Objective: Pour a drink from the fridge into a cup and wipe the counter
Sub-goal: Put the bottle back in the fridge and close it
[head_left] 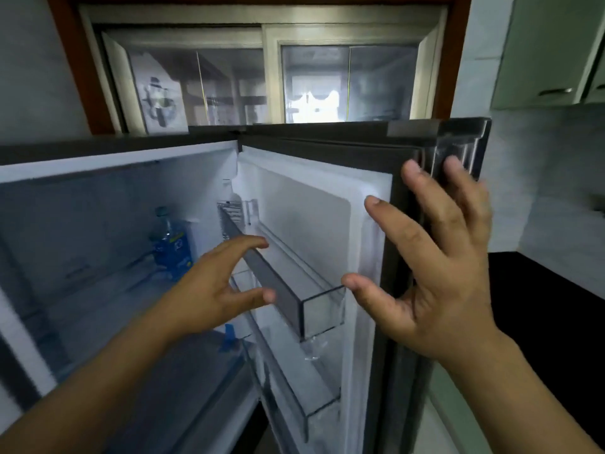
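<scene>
From my remote seat I see the fridge (82, 198) standing open, its door (311, 211) swung out to the right. My left hand (212, 286) reaches into the opening, fingers spread and slightly curved, holding nothing; it hangs in front of the upper door shelf (291, 299), short of the drink. The bottle (170, 247), clear with a blue label, stands upright on an inner shelf at the back, up and to the left of that hand and apart from it. My right hand (435, 257) is at the door's outer edge, fingers splayed wide, two fingertips over the dark rim; motion blur stops me telling whether they touch it. A black counter (540, 306) lies to the right of the door, and a window (262, 83) sits above the fridge.
</scene>
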The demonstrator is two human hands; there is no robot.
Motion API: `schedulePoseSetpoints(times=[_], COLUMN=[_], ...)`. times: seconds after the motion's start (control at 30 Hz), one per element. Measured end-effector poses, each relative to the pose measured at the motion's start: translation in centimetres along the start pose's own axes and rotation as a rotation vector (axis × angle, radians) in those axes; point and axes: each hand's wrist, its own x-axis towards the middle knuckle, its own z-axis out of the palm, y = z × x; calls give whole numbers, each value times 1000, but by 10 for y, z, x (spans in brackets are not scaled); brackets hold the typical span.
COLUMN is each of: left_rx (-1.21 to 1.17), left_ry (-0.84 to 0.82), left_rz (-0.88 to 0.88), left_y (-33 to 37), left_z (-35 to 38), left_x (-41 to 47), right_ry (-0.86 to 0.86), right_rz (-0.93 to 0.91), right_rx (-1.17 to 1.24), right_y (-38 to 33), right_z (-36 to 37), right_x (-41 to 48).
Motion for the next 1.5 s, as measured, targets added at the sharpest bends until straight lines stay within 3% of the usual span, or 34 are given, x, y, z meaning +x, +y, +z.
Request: schedulePoseSetpoints(times=[0.2, 0.3, 0.47, 0.53, 0.63, 0.8, 0.9, 1.23, 1.4, 1.5], left_rx=[-37, -69, -64, 6, 322, 646, 645, 536, 552, 486], left_ry=[191, 296, 466, 522, 619, 691, 724, 790, 800, 863], left_rz=[88, 108, 61, -2, -103, -182, -287, -249, -328, -241], left_y=[49, 62, 54, 44, 22, -11, -33, -31, -24, -5], left_z=[-44, -64, -86, -92, -103, -120, -129, -126, -120, -92], left_x=[-72, -94, -114, -119, -130, -142, -145, -142, -154, -169], right_ry=[20, -35, -97, -113, -130, -285, -353, -281, -489, -637], right_rz=[-7, 108, 86, 72, 20, -27, -77, -84, -90, 29], right_rx=[98, 389, 726, 740, 752, 657, 589, 623, 602, 625], right_y=[-58, -91, -162, -179, -198, -214, -218, -219, -214, -205], right_z=[7, 43, 106, 130, 164, 214, 237, 252, 226, 196], right_x=[12, 11, 9, 8, 8, 10, 10, 5, 14, 3])
